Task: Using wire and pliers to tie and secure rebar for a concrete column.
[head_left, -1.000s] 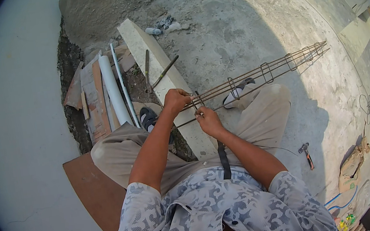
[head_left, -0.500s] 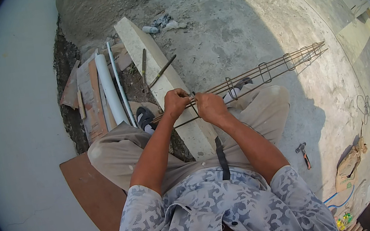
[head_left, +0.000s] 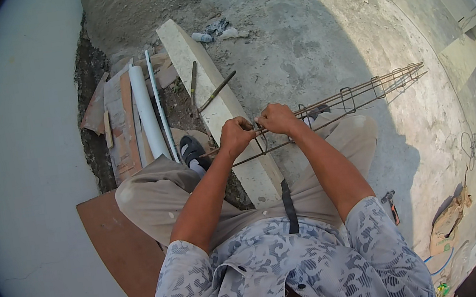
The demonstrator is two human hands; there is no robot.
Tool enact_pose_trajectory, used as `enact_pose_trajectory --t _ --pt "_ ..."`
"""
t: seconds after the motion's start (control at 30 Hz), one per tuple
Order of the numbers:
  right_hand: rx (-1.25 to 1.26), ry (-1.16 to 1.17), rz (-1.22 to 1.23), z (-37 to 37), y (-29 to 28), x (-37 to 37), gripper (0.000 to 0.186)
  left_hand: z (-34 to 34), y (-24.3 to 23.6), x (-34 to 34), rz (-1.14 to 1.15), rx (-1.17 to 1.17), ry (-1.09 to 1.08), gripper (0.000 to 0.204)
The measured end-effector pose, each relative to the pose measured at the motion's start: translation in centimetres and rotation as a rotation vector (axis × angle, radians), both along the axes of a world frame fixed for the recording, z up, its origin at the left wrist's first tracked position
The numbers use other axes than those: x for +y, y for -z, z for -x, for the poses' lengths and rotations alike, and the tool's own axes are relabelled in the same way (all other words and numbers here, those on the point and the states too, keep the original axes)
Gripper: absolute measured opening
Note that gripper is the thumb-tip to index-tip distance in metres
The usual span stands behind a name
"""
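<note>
Steel rod cage (head_left: 357, 94) lies across your lap and the concrete beam (head_left: 216, 100); your left hand (head_left: 235, 137) and right hand (head_left: 276, 119) are both closed around its near end. Keep the rods steady and square.

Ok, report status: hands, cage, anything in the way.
Left hand and right hand both gripping rebar cage at one stirrup. Cage lies across concrete slab. Nothing blocking.

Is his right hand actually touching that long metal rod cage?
Touching: the head view shows the right hand closed on the rod cage, beside the left hand.
</note>
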State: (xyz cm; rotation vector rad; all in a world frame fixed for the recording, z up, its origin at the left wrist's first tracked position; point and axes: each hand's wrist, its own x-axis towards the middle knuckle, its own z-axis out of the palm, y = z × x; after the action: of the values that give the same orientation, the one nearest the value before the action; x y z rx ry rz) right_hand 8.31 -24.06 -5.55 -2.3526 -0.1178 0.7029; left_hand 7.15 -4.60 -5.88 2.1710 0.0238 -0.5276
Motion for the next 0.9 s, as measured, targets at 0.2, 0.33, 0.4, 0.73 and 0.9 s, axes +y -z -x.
enact_pose_trajectory --t 0.2,0.33,0.4,0.73,0.9 --pt "-0.279 0.021 -0.015 3.0 0.6 0.4 0.035 0.7 -0.6 -0.2 -0.074 -0.025 0.02 0.027" --pt "-0.64 0.162 0.024 8.1 0.4 0.5 0.021 0.4 -0.3 -0.1 -0.043 -0.016 0.007 0.024" --pt "-0.533 0.129 0.148 9.5 2.0 1.3 0.016 0.3 -0.1 -0.1 -0.047 0.004 0.012 0.023" --pt "-0.044 0.189 -0.146 8.3 -2.7 2.4 0.022 0.9 1.1 0.5 0.092 -0.014 0.067 0.015" --pt "-0.007 -0.011 0.034 6.7 -7.8 0.9 0.025 1.2 0.0 1.3 0.143 0.001 0.185 0.016"
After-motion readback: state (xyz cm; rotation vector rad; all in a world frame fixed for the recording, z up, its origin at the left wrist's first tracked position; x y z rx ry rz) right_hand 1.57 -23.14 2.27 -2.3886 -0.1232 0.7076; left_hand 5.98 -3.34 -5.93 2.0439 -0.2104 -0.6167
